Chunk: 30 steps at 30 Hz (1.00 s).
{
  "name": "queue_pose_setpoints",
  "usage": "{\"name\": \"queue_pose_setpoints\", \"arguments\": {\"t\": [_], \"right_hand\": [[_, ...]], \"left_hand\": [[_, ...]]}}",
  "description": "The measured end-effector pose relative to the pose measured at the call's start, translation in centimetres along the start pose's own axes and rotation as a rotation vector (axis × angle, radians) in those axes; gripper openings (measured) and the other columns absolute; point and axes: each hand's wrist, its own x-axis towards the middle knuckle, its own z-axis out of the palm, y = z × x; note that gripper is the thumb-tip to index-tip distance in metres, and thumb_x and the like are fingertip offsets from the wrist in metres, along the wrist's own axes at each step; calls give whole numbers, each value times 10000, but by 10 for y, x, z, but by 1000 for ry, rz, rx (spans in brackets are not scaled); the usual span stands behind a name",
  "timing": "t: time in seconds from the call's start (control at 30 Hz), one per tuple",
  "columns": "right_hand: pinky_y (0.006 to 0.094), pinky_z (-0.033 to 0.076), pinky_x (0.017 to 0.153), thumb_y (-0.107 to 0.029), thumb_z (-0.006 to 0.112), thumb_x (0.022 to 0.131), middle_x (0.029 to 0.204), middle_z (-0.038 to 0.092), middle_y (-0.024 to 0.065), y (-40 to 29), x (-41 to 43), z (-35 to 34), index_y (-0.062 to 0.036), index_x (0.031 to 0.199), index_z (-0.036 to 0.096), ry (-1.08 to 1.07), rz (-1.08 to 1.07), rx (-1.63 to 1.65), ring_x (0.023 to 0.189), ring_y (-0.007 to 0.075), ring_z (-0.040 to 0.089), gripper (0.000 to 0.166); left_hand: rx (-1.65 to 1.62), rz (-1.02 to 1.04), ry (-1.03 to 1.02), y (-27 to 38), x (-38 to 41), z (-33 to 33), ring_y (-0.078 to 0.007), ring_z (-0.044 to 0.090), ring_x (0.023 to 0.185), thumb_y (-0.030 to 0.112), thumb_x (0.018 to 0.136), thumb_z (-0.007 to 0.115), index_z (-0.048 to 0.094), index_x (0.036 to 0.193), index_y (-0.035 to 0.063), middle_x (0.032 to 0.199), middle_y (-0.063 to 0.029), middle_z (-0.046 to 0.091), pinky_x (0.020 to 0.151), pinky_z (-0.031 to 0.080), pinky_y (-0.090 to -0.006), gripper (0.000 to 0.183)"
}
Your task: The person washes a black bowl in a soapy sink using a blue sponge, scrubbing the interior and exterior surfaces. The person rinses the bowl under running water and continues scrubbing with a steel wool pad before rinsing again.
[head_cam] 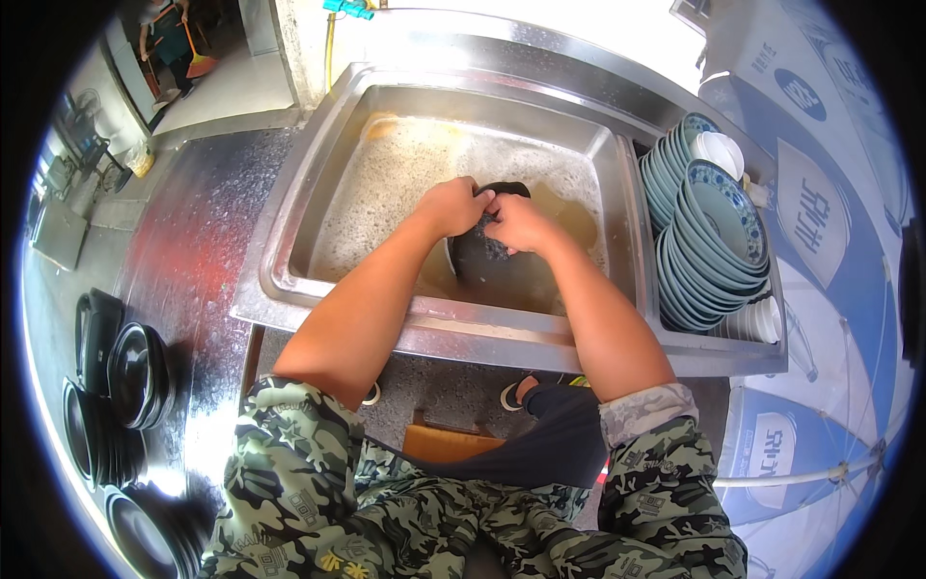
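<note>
A stainless-steel sink (pixel 318 290) holds murky, foamy water. In it, a black bowl or dish (pixel 470 269) stands tilted, its lower part under the water. My left hand (pixel 457 205) grips the dish's upper rim. Close beside it, almost touching, my right hand (pixel 519 223) presses a dark mesh scouring pad (pixel 495 244) against the dish's inner face. The fingertips of both hands meet near the rim. What lies below the water is hidden.
Stacked blue-green bowls (pixel 712 239) and white cups (pixel 752 320) fill the compartment at right. Black dishes (pixel 134 376) stand in stacks on the metal counter (pixel 217 210) at left. A person with a broom (pixel 201 65) is at the far upper left. A parasol (pixel 810 210) hangs at right.
</note>
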Motion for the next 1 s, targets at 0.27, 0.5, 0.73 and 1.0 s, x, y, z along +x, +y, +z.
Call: {"name": "queue_pose_setpoints", "arguments": {"t": [0.27,0.5,0.73,1.0], "right_hand": [[411,600,795,-280,912,771,1168,735,162,17,6,5,22,1323,616,-58,-111,-145,962,300,736,695],[434,546,1027,-313,906,737,1295,704,224,14,5,10,2,1425,572,-215,-68,-343,1230,382,669,828],[473,543,1005,-197,799,855,1240,698,258,12,0,6,-3,1362,516,87,-101,-245,1188,428,672,612],[497,561,911,-114,724,908,1112,716,214,10,2,6,-59,1073,730,391,-309,-155,1016,442,698,174]], "left_hand": [[12,23,8,-2,3,4,-410,727,1076,468,1017,616,736,1236,12,1105,-249,765,964,553,-465,520],[27,14,-15,1,1,3,-411,720,1099,457,1023,607,729,1252,19,1136,-257,757,980,544,-471,509],[-171,-110,4,-3,4,1,-345,750,925,444,1075,547,708,1242,10,1028,-211,759,782,604,-438,492],[-613,-235,51,10,-3,-8,-326,757,782,392,1102,509,670,1273,-45,971,-216,745,602,638,-437,497]]}}
